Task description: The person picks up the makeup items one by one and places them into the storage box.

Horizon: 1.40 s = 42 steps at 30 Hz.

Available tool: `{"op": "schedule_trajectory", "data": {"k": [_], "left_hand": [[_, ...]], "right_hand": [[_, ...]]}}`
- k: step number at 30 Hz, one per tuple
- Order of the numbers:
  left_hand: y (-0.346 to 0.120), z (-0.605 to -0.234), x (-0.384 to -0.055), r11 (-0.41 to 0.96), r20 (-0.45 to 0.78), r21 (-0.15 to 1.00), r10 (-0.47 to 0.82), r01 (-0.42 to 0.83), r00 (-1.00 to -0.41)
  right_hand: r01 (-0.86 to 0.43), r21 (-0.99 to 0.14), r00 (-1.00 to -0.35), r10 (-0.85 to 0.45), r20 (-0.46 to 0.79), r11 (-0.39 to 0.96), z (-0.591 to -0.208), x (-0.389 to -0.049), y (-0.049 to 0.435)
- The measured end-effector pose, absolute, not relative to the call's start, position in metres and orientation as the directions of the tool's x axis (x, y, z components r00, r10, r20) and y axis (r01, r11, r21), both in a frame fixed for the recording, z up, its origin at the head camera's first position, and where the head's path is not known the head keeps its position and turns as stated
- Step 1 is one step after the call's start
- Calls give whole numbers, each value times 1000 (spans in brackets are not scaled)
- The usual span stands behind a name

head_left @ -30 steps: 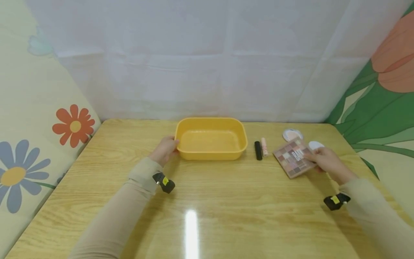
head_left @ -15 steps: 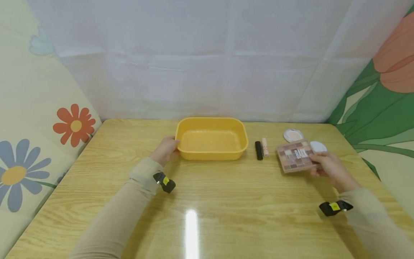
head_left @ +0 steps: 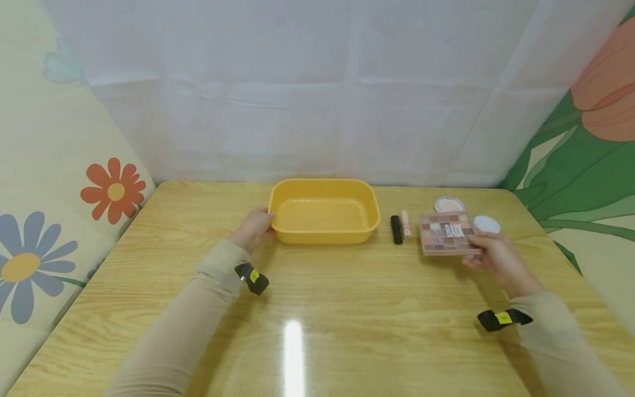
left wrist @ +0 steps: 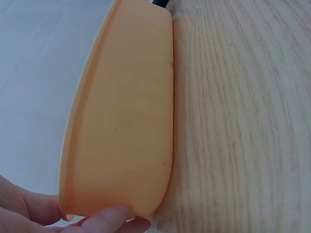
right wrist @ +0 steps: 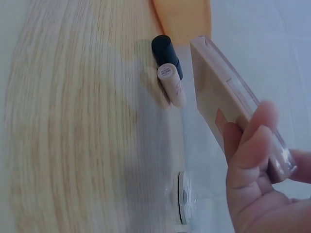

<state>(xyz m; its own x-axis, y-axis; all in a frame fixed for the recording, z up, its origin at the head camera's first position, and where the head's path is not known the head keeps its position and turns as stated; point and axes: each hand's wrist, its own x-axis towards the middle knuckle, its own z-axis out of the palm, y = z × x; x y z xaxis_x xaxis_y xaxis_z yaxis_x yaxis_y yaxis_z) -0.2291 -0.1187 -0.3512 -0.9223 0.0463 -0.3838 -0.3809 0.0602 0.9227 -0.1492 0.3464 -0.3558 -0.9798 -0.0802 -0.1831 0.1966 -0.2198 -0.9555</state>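
A: What are the hands doing?

B: The left hand (head_left: 253, 230) is pinching the left end of the yellow tub (head_left: 324, 238); the right hand (head_left: 498, 259) is pinching the right edge of the palette (head_left: 439, 234), holding it above the table (head_left: 347, 320), to the tub's right.

A: And the containers?

B: The tub is standing upright, showing its inner floor to the head view. The palette is displaying rows of coloured squares, its white lettering blurring.

A: What is being hidden?

B: The palette is covering the compact's (head_left: 448, 204) near edge; the white disc (head_left: 487, 224) is lying just beside them. Some left fingertips are hiding behind the tub.

A: What are the wrist views adding?

B: The left one is catching a dark tip (left wrist: 160, 2) past the tub's far end, too cropped to name. The right one is revealing the palette's back and the pink tube's (right wrist: 171, 86) labelled end, its print too small to read, with the black tube (right wrist: 163, 48) lying just beside. A round rim (right wrist: 183, 196) is also showing; whether compact or disc, I cannot tell.
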Motion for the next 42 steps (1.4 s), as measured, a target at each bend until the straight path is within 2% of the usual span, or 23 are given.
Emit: {"op": "schedule_trajectory", "data": {"k": [10, 17, 33, 42], "left_hand": [[-120, -350, -228, 73, -386, 921, 49, -383, -921], [-118, -352, -228, 40, -383, 924, 56, -381, -922], [-119, -351, -228, 57, -379, 925, 56, -376, -924], [-119, -352, -229, 69, -385, 922, 43, -382, -922]], "right_hand": [[156, -952, -986, -96, -135, -264, -356, -151, 334], [128, -930, -987, -141, -83, -344, -358, -152, 326], [123, -929, -984, -165, -68, -349, -348, -154, 309], [116, -911, -981, -190, -43, -395, -348, -157, 300]]}}
